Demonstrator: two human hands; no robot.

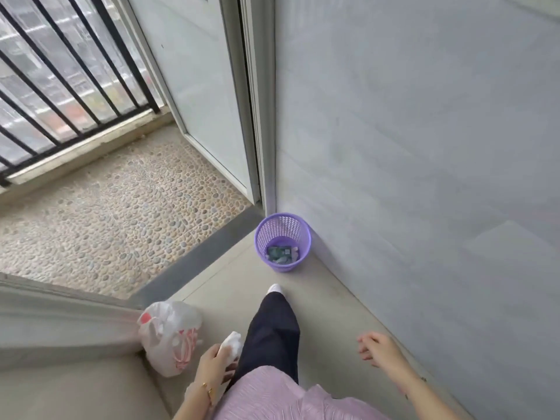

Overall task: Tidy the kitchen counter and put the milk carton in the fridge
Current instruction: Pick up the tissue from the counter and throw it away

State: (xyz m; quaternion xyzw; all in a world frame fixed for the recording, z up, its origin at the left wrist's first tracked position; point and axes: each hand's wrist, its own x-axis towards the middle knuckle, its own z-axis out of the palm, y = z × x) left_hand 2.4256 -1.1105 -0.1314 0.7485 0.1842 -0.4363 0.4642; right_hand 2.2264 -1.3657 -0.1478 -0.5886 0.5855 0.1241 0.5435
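My left hand (215,363) is closed around a crumpled white tissue (232,344), low in the view beside my dark trouser leg. My right hand (377,348) hangs free at the lower right with its fingers loosely spread and nothing in it. A purple mesh waste basket (304,234) stands on the floor ahead, against the grey wall, with a dark green package (280,253) lying in its bottom. No milk carton, counter or fridge is in view.
A white plastic bag with red print (168,338) sits on the floor at my left, by a door frame. A pebble-tiled balcony (115,213) with black railings (60,86) lies beyond an open glass door (209,101). The grey wall (424,147) runs along the right.
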